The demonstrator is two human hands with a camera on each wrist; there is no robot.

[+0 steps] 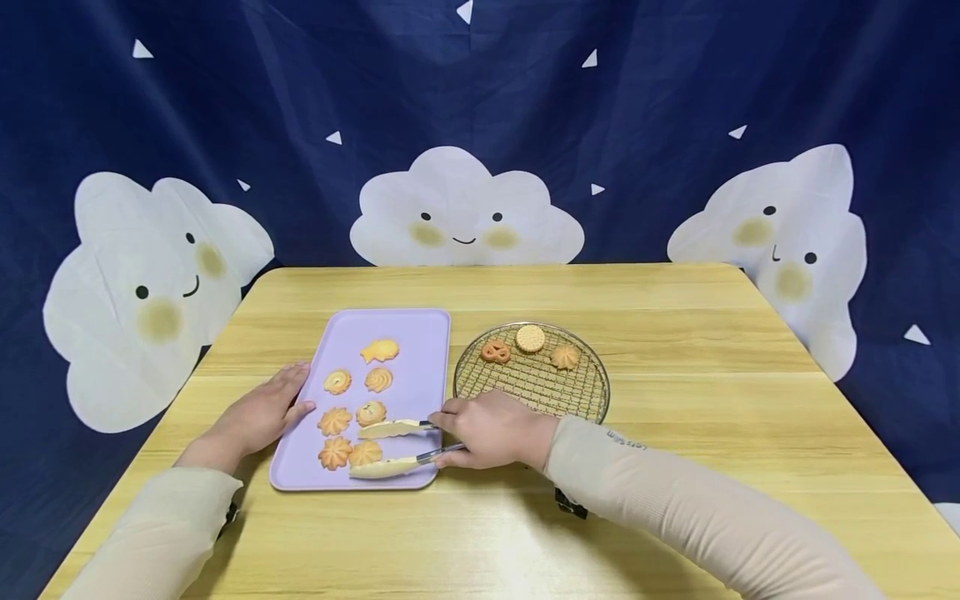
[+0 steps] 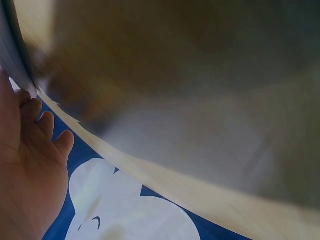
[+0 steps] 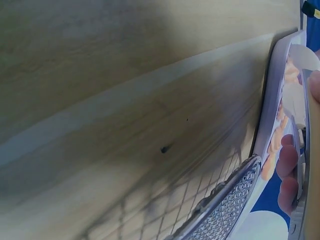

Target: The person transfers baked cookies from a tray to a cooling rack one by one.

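A lilac tray (image 1: 411, 340) lies on the table with several cookies on it, among them a fish-shaped cookie (image 1: 380, 350) at its far end. My left hand (image 1: 258, 414) rests along the tray's left edge, fingers fairly straight. In my right hand (image 1: 491, 429) is a pair of tongs (image 1: 390, 468) with cream-coloured tips, gripped by the handles over the tray's right edge. The tong tips are spread on either side of a flower-shaped cookie (image 1: 365, 452) near the tray's front. In the right wrist view the fingers (image 3: 287, 157) curl at the tongs' metal arms.
Right of the tray stands a round wire rack (image 1: 592, 392) bearing a pretzel cookie (image 1: 496, 352), a round cookie (image 1: 530, 338) and a flower-shaped cookie (image 1: 566, 357). My right forearm passes over the table at the rack's near side. A blue cloud-print curtain (image 1: 645, 108) hangs behind the wooden table (image 1: 712, 350).
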